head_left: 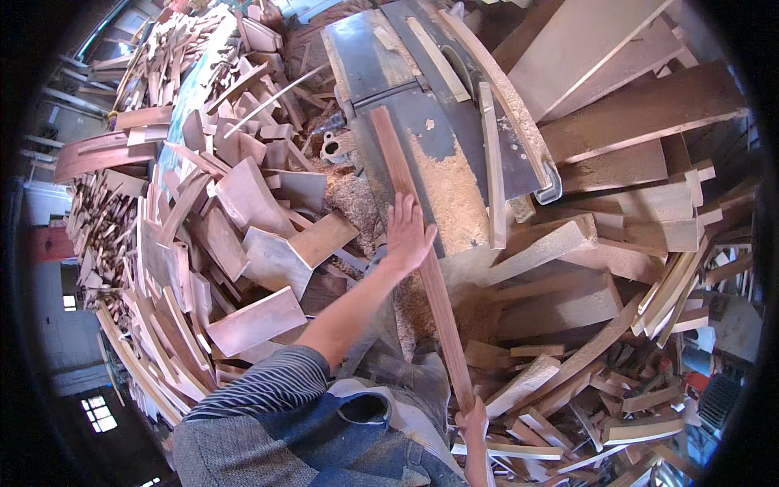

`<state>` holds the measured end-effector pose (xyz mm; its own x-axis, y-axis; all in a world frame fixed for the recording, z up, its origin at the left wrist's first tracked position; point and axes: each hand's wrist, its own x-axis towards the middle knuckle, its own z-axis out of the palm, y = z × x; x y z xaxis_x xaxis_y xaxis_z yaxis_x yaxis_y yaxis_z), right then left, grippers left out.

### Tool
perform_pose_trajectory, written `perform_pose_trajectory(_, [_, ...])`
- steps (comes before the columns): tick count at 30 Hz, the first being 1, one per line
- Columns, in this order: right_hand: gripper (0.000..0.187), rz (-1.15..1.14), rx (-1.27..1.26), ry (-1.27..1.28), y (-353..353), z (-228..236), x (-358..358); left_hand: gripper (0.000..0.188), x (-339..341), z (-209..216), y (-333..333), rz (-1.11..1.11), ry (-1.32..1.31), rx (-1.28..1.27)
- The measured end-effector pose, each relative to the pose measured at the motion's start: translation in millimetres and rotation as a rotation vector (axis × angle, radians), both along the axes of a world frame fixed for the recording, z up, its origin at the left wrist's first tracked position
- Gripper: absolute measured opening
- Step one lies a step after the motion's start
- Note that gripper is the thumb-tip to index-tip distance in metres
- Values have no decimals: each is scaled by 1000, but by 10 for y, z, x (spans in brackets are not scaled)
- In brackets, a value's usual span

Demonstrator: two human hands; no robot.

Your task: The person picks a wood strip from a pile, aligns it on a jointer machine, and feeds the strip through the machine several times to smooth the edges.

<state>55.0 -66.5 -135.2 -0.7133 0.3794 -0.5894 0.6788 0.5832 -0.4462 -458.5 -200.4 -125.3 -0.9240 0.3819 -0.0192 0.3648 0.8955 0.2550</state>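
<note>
Seemingly to steady the plank (445, 316) against the table (373, 65), the left hand (408, 236) lay flattened atop it while the right hand (472, 420) curled round its five o'clock end.

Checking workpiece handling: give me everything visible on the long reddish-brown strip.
The strip is long, narrow and straight-looking, reddish-brown, apparently solid wood with faint lengthwise streaks. It slants from upper left to lower right in the picture. Its far part lies over the dark machine table, left of a sawdust patch; its near part extends past the table toward the person. The left hand lies on it partway along; the right hand grips its near end. Its underside is hidden.
</note>
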Motion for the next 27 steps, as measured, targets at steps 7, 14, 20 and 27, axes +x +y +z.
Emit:
perform_pose_trajectory(7, [61, -65, -61, -178, 95, -295, -235, 69, -396, -79, 6, 10, 34, 109])
perform_pose_trajectory(14, [57, 13, -4, 30, -68, -22, -2073, 70, -2045, -135, -332, 85, 43, 16])
perform_pose_trajectory(20, [64, 31, -16, 89, -167, 133, -3170, 71, -3030, -153, -435, 100, 58, -39])
perform_pose_trajectory(27, [69, 12, -67, 96, -251, 217, -3165, 72, -3102, -164, -433, 111, 40, -76])
